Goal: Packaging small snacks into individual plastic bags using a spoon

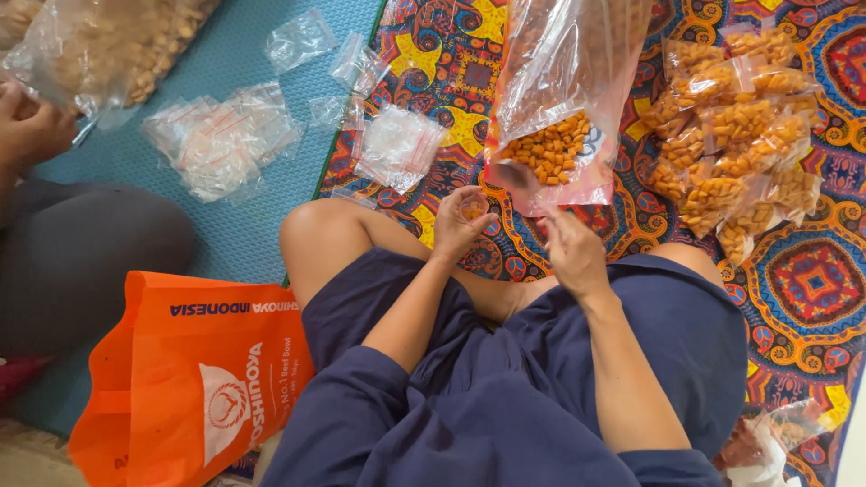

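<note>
A large clear plastic bag (564, 99) with small orange snack pieces (547, 155) in its bottom stands in front of my knees. My left hand (460, 221) holds a small clear bag (473, 207) with a few orange pieces in it, fingers curled around it. My right hand (570, 248) is just below the big bag's lower edge, fingers bent; whether it grips anything I cannot tell. To the right lies a heap of several small filled snack bags (735, 135).
Empty small clear bags lie in piles (397, 144) (221, 140) on a patterned mat (812, 280) and a teal mat (225, 63). An orange tote bag (189, 379) lies at my left. Another person's hand (32, 126) holds a big snack bag (108, 45) at far left.
</note>
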